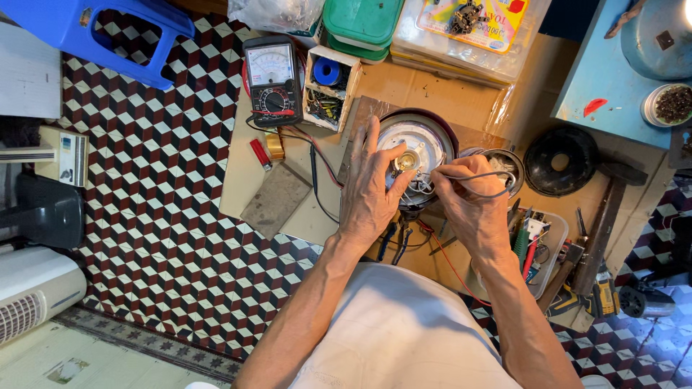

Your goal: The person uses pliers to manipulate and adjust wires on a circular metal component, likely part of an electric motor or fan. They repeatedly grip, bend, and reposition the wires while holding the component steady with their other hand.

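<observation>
A round white and silver appliance base (422, 137) with a dark rim lies on a cardboard sheet (404, 86) on the floor. My left hand (371, 187) rests flat against its left side, thumb reaching toward the brass centre part (406, 161). To the right, my right hand (472, 198) pinches a thin grey wire (490, 175) that loops out from the base's middle. Both forearms reach forward over my light-coloured clothing.
An analog multimeter (272, 79) with black and red leads stands at the back left, beside a small parts box (330, 86). A tray of screwdrivers (530, 245), a hammer (602, 223), a black round cover (561, 160) and a blue stool (108, 32) surround the spot on the patterned tile floor.
</observation>
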